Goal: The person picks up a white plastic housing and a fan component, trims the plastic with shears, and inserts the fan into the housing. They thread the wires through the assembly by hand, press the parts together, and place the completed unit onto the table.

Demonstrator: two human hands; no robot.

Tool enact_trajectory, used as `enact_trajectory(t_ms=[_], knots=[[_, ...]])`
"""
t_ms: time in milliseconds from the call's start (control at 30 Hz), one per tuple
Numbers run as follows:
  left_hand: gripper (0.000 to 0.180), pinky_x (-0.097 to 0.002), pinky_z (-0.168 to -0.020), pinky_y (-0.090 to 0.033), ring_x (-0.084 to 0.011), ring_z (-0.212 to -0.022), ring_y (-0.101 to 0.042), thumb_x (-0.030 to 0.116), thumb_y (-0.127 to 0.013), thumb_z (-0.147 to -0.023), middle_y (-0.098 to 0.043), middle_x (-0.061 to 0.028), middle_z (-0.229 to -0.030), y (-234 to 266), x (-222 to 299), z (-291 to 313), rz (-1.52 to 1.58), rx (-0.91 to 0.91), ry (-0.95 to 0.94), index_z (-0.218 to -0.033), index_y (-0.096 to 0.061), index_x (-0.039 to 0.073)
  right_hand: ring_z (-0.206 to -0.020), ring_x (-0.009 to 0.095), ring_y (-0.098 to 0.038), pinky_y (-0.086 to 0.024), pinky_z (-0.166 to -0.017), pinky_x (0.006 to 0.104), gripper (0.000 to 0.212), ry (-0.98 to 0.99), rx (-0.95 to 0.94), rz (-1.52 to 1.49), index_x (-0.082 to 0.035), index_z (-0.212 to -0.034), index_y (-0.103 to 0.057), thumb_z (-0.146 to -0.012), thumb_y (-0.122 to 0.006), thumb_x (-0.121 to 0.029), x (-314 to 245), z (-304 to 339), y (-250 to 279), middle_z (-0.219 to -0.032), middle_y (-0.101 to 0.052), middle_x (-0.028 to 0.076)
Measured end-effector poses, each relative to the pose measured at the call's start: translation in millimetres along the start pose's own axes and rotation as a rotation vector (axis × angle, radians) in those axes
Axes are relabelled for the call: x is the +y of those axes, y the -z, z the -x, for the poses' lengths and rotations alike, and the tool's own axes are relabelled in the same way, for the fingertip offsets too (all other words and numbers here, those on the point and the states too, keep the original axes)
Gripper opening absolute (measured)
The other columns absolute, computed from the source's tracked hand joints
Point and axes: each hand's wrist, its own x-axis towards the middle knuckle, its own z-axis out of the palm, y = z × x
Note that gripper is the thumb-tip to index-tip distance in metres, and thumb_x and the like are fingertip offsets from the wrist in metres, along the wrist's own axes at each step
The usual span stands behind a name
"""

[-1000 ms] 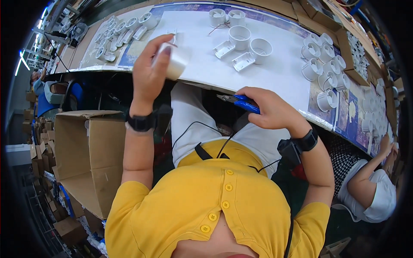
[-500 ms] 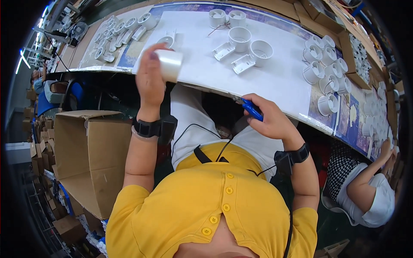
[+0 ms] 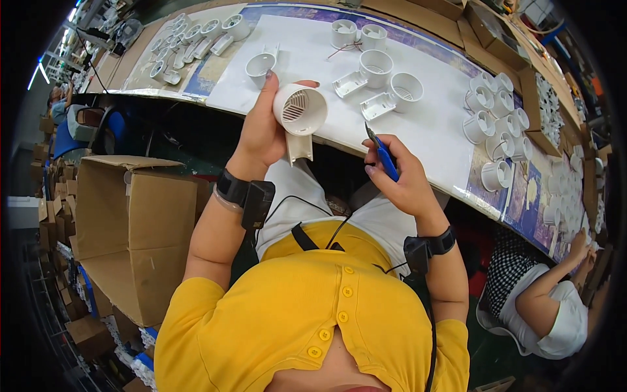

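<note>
My left hand (image 3: 261,127) is closed round a white cylindrical plastic housing (image 3: 284,112), held at the table's near edge. Its round opening faces up toward me, showing a slotted grille inside, and a short channel-shaped handle points down. In my right hand (image 3: 401,166) is a pair of blue-handled nippers (image 3: 386,158), gripped with the metal tip pointing away from me toward the table. Beyond my left hand a similar housing (image 3: 260,66) rests on the white sheet. Two more housings with handles, one nearer (image 3: 407,89) and one farther (image 3: 377,66), lie on the sheet to the right.
Two cups with fan blades (image 3: 343,32) and thin wires sit at the back. Rows of housings (image 3: 210,27) fill the table's left, and bladed cups (image 3: 480,127) its right. An open cardboard box (image 3: 160,245) stands at my left. A co-worker (image 3: 545,300) sits at the right.
My left hand has brought the housing nearer and to the right, turning its opening toward me. The nippers have swung from pointing left to pointing away from me.
</note>
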Motion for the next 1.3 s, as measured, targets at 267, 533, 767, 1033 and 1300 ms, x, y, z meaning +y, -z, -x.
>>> enact_trajectory(t_ms=[267,533,767,1033,1300], knots=[[0.070,-0.0352,-0.068,-0.058,-0.0239,-0.083,-0.068,0.057,-0.025,-0.099,-0.065,-0.0170,-0.103,-9,-13,-1,0.201,-0.037,0.129,-0.126,-0.051,-0.002,-0.080,0.006,-0.048,-0.043,-0.076,0.0214,0.037,0.100,0.103,0.017,-0.004,-0.116,-0.053,-0.082,-0.066,-0.005,-9,-9,-8,-0.098,-0.061,0.000],[0.071,-0.0335,-0.067,-0.056,-0.0213,-0.084,-0.067,0.058,-0.023,-0.099,-0.066,-0.0156,-0.103,-3,-20,-3,0.223,-0.139,0.159,-0.123,-0.054,0.000,-0.081,0.009,-0.050,-0.044,-0.078,0.0226,0.041,0.206,0.104,0.110,-0.004,-0.117,-0.052,-0.080,-0.069,-0.005,-13,-19,-13,-0.104,-0.061,0.002],[0.072,-0.0322,-0.070,-0.055,-0.0202,-0.089,-0.067,0.060,-0.019,-0.098,-0.067,-0.0160,-0.104,-1,-21,-2,0.303,-0.261,0.212,-0.118,-0.058,0.002,-0.085,0.011,-0.051,-0.046,-0.081,0.0256,0.047,0.270,0.139,0.105,-0.004,-0.119,-0.050,-0.077,-0.072,-0.003,-17,-26,-15,-0.115,-0.059,0.005],[0.072,-0.0338,-0.084,-0.053,-0.0211,-0.101,-0.064,0.060,-0.019,-0.099,-0.066,-0.0148,-0.109,-4,-25,-4,0.441,-0.441,0.240,-0.119,-0.057,0.002,-0.100,0.016,-0.056,-0.047,-0.085,0.0280,0.059,0.434,0.109,0.144,-0.005,-0.124,-0.046,-0.074,-0.078,-0.006,-25,-31,-21,-0.123,-0.056,0.008],[0.067,-0.0358,-0.095,-0.050,-0.0235,-0.111,-0.060,0.055,-0.021,-0.100,-0.060,-0.0131,-0.121,-28,-35,-2,0.143,-0.083,0.174,-0.130,-0.049,0.002,-0.114,0.019,-0.054,-0.045,-0.093,0.0319,0.067,0.438,0.114,0.118,-0.006,-0.126,-0.041,-0.072,-0.081,-0.009,-11,-36,-26,-0.132,-0.050,0.012]])
